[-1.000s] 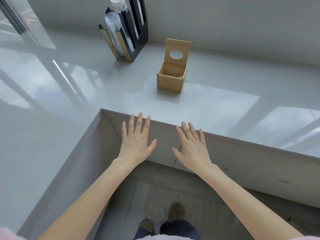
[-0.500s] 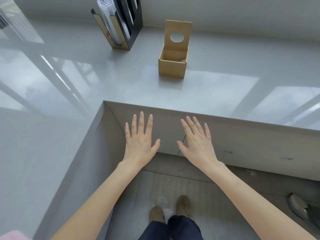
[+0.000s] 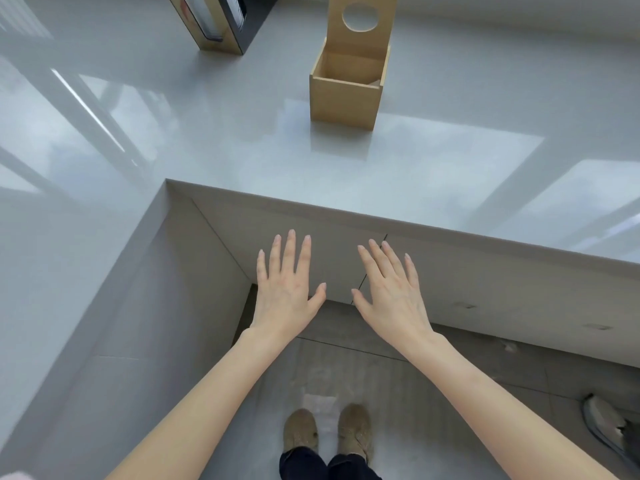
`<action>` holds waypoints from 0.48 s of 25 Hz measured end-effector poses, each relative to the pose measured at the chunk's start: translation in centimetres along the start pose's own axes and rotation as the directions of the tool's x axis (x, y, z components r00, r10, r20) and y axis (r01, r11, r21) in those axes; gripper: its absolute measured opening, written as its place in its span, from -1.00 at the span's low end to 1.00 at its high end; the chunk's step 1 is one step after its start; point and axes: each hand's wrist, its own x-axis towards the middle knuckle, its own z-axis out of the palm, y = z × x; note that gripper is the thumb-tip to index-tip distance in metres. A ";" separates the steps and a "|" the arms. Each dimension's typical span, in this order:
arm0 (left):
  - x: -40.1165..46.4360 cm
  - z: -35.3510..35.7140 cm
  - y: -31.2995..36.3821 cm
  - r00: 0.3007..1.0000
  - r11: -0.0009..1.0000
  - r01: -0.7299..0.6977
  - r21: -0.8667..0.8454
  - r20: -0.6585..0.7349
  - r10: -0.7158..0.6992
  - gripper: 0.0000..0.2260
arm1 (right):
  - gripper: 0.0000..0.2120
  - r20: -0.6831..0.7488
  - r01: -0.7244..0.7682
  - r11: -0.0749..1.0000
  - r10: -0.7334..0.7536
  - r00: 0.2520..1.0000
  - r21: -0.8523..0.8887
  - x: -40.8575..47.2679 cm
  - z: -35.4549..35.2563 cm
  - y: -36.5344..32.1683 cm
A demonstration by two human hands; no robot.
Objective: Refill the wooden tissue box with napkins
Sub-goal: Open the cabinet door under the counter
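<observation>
A wooden tissue box (image 3: 344, 98) stands on the glossy grey counter (image 3: 214, 133), its hinged lid with a round hole (image 3: 360, 16) raised upright at the back. The box interior looks nearly bare, with a small pale scrap in its right corner. No napkins are in view. My left hand (image 3: 285, 292) and my right hand (image 3: 393, 292) hover flat, palms down and fingers spread, in front of the counter's cabinet face, well below and short of the box. Neither hand holds anything.
A black and wood cup-and-lid organiser (image 3: 221, 22) stands at the counter's back left. The counter forms an inner corner (image 3: 168, 183) around me. My two shoes (image 3: 325, 433) are on the floor below, and another shoe (image 3: 606, 431) lies at the lower right.
The view has tilted down and come closer to the counter; the box and organiser sit higher in frame. Both hands stay spread and have dropped lower against the cabinet front.
</observation>
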 end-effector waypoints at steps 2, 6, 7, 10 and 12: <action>0.7 1.5 0.0 1.000 1.000 -0.021 0.010 0.003 0.021 -0.38 | -0.40 0.001 -0.002 1.000 0.002 1.000 -0.004 0.8 1.5 1.0; 2.7 3.9 0.3 0.998 0.999 -0.051 0.005 -0.026 0.051 -0.39 | -0.41 -0.062 -0.009 1.000 0.007 0.998 -0.030 3.0 4.1 3.3; 3.2 4.5 0.5 0.998 0.998 -0.055 0.001 -0.033 0.055 -0.40 | -0.41 -0.099 -0.004 0.998 -0.002 0.995 -0.062 3.7 4.8 3.9; 5.0 5.8 1.1 0.993 0.995 -0.100 -0.008 -0.060 0.099 -0.41 | -0.38 -0.202 0.011 0.982 -0.050 0.978 -0.190 5.7 6.4 5.1; 6.2 6.5 1.6 0.985 0.989 -0.151 -0.002 -0.083 0.150 -0.43 | -0.36 -0.245 0.013 0.975 -0.069 0.967 -0.224 7.0 6.8 5.5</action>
